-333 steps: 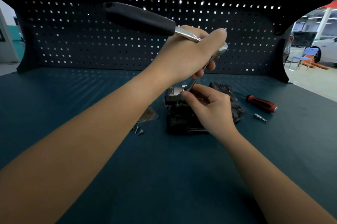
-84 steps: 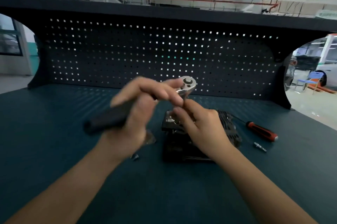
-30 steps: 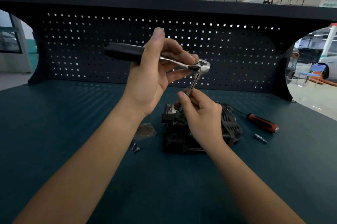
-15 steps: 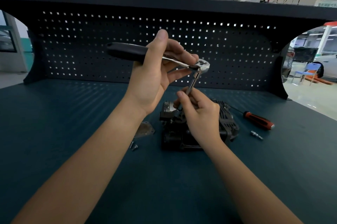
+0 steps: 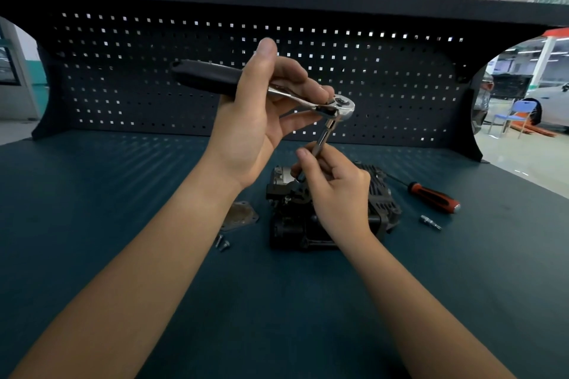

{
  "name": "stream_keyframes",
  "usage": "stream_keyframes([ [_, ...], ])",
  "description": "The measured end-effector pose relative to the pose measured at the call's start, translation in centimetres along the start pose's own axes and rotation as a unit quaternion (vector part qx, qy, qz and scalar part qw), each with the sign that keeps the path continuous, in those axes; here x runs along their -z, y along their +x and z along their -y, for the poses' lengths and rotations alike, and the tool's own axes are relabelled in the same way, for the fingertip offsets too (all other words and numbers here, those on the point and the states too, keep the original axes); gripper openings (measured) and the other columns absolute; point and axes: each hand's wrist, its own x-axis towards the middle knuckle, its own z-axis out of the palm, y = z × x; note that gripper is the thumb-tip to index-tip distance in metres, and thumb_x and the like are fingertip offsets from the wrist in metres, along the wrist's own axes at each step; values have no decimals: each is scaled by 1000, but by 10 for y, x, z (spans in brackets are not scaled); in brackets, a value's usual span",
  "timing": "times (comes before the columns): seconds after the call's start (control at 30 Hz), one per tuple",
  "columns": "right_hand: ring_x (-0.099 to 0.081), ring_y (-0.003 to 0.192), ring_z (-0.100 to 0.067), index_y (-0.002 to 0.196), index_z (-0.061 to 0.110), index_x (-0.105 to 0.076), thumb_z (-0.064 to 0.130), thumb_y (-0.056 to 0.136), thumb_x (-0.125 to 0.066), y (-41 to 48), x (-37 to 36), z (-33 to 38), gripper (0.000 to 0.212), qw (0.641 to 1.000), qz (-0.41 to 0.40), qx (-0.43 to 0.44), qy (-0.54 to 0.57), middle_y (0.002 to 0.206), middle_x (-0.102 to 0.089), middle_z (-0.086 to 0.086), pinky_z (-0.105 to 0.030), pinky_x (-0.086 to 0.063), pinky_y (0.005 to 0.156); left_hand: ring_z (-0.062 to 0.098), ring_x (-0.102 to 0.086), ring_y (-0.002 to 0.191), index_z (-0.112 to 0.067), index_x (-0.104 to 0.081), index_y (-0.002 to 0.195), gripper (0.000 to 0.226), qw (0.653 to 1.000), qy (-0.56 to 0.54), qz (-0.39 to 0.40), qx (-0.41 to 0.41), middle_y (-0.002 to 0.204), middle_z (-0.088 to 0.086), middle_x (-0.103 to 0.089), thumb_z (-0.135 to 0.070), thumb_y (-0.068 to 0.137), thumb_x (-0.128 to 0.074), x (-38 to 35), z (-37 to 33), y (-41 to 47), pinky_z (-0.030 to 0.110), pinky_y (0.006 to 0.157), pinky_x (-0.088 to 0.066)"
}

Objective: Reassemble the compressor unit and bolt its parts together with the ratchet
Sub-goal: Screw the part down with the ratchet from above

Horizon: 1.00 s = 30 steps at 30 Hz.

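The black compressor unit (image 5: 295, 224) sits mid-bench, with a silver block on its top left. Above it my left hand (image 5: 255, 129) grips the ratchet (image 5: 212, 78) by its black handle, thumb raised, fingers reaching to the chrome head. An extension bar (image 5: 323, 136) runs down from the head to the unit's top. My right hand (image 5: 335, 190) pinches the lower end of that bar and hides where it meets the unit. A flat metal cover plate (image 5: 238, 218) lies left of the unit, with two loose bolts (image 5: 222, 243) in front of it.
A red-and-black screwdriver (image 5: 434, 200) lies right of the unit, a small silver bit (image 5: 429, 222) just in front of it. A dark pegboard wall (image 5: 123, 86) closes the back of the bench. The bench edge drops off at the far right.
Over the last second both hands and the ratchet have kept almost the same pose. About three seconds ago the ratchet was lower, its handle pointing down to the left.
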Motion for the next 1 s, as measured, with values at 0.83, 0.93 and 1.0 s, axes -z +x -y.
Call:
stream_keyframes([
  [0.83, -51, 56, 7, 80, 2, -64, -2, 85, -56, 14, 8, 8, 10, 994, 65, 38, -83, 58, -59, 15, 2, -32, 55, 10, -64, 87, -12, -56, 69, 25, 959, 237, -35, -149, 72, 1, -64, -22, 88, -44, -10, 12, -14, 26, 79, -49],
  [0.93, -42, 56, -4, 74, -4, -65, 1, 77, -52, 7, 0, 11, 15, 992, 116, 0, -39, 64, -66, -12, -23, -39, 64, 15, -59, 94, -4, -63, 69, 20, 820, 467, 64, -325, 79, 1, -62, -20, 81, -57, -16, 21, -35, 37, 87, -46],
  [1.0, -39, 49, 0, 56, 24, -60, 8, 77, -50, 10, 6, 12, 28, 995, 98, -8, -4, 51, -60, 14, -20, -38, 58, 18, -61, 90, -10, -63, 68, 20, 847, 421, 114, -303, 77, -7, -60, -20, 83, -55, -6, 14, -31, 32, 85, -47],
])
